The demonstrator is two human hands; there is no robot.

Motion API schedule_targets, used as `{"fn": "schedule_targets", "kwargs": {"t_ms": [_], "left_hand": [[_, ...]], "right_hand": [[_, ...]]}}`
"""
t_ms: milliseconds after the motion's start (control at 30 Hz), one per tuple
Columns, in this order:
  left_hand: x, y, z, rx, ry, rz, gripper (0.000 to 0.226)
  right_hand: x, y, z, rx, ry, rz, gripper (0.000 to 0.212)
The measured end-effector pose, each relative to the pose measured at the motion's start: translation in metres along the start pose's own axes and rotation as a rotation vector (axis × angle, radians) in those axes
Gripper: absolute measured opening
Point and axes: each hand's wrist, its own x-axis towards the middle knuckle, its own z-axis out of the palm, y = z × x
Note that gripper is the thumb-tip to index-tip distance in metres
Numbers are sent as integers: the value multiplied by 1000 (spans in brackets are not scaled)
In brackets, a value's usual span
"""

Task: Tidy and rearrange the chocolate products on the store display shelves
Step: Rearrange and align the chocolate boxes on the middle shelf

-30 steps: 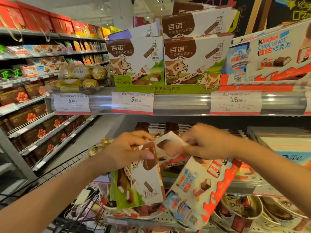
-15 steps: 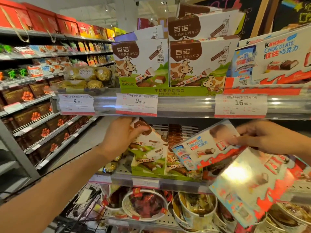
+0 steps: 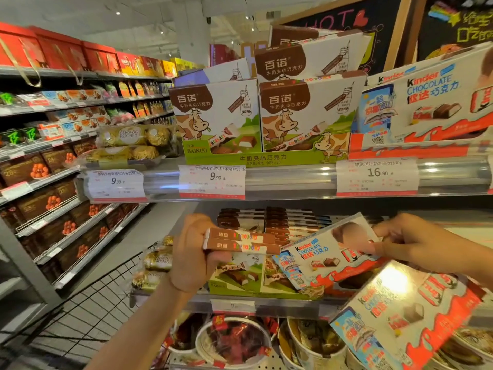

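My left hand grips two stacked Bainuo milk chocolate boxes by their left end, brown edges toward me, level above the green Bainuo display tray on the middle shelf. My right hand pinches the upper right corner of a Kinder Chocolate box, tilted over the same shelf. A second Kinder box hangs tilted under my right forearm; what holds it is hidden. More Bainuo boxes lie stacked further back on the shelf.
The upper shelf carries upright Bainuo display cartons, a Kinder carton and Ferrero Rocher packs, with price tags on its rail. Round tubs of sweets fill the shelf below. A wire cart stands at lower left.
My left hand has turned the Bainuo boxes flat, edges toward me, and lifted them over the green tray. My right hand has kept its pinch on the Kinder box, which sits slightly lower.
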Motion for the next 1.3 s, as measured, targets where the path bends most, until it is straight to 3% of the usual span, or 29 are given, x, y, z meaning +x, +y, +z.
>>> {"fn": "schedule_targets", "kwargs": {"t_ms": [67,267,467,633,800,1033,1167,1300], "left_hand": [[5,-1,-1,93,6,76,57],[11,-4,-10,174,27,307,49],[8,-4,-27,89,-214,369,47],[1,-21,-15,270,-512,391,49],[13,-21,-5,269,-625,315,52],[31,-20,10,253,-878,434,48],[40,-12,23,331,-1111,173,67],[50,-12,25,227,-1292,8,58]], "right_hand": [[1,-7,1,2,-9,34,11],[1,-19,4,-55,-80,83,15],[-1,-22,6,-58,-24,123,14],[1,-23,8,-98,-41,127,16],[2,-23,8,-110,-36,120,13],[2,-25,9,-112,-43,116,13],[1,-26,10,-112,-45,122,14],[0,-27,9,-107,-36,116,18]]}}
